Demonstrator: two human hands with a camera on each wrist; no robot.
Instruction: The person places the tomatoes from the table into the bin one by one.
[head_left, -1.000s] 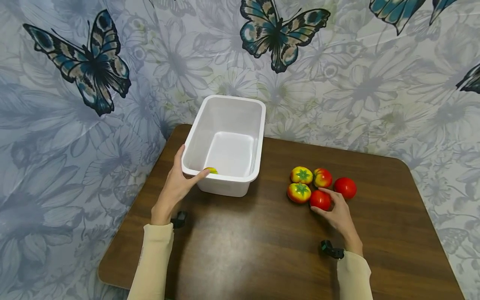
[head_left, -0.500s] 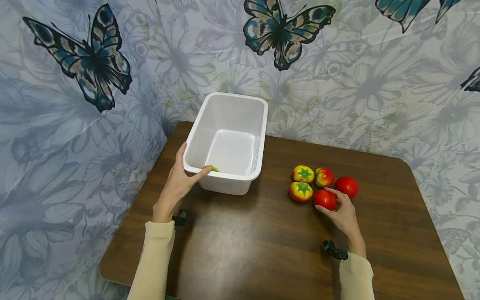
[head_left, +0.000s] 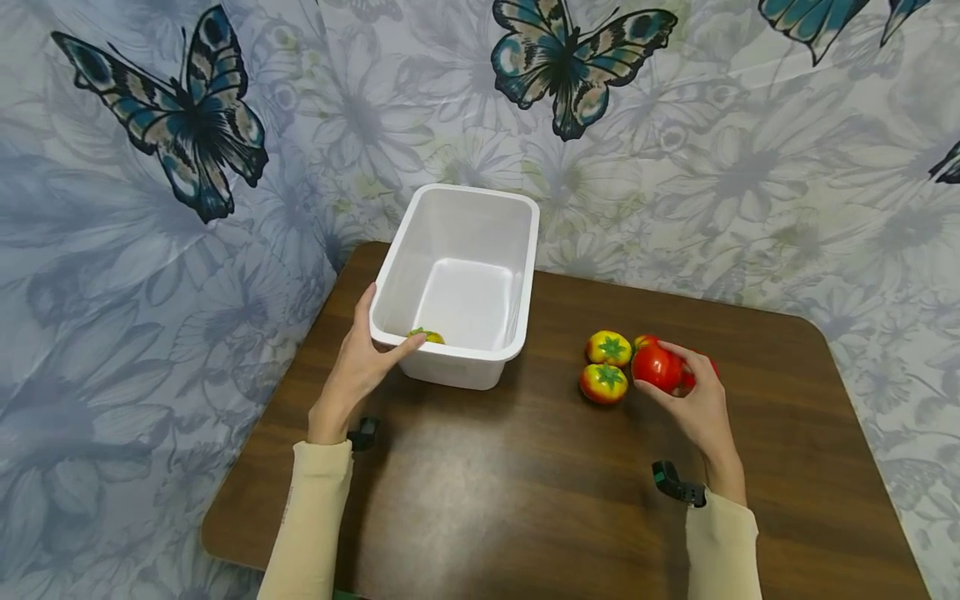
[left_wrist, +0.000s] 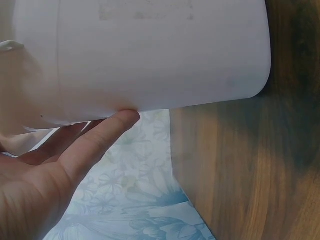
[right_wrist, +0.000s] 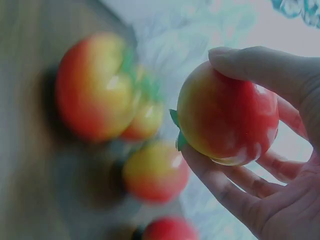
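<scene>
In the head view my left hand (head_left: 348, 375) holds the near left corner of a white plastic tub (head_left: 453, 353), thumb over the rim. Seen from the left wrist, the fingers (left_wrist: 95, 145) lie along the tub's outer side. My right hand (head_left: 708, 417) grips a red-and-yellow toy tomato (right_wrist: 227, 120) between thumb and fingers, lifted off the table. Two yellow-red tomatoes with green leaf tops, one behind (head_left: 609, 347) and one in front (head_left: 603, 383), stand to its left. Another tomato (head_left: 645, 341) and a red one (head_left: 715, 364) are partly hidden behind it.
A yellow-green piece (head_left: 429, 336) shows inside the tub near its front wall. The brown wooden table (head_left: 480, 492) ends at a flower-and-butterfly patterned backdrop (head_left: 735, 167) behind and to the left.
My right hand has taken hold of the front red tomato and raised it up and slightly right, over the ones behind. My left hand stays on the tub; the view shifted slightly.
</scene>
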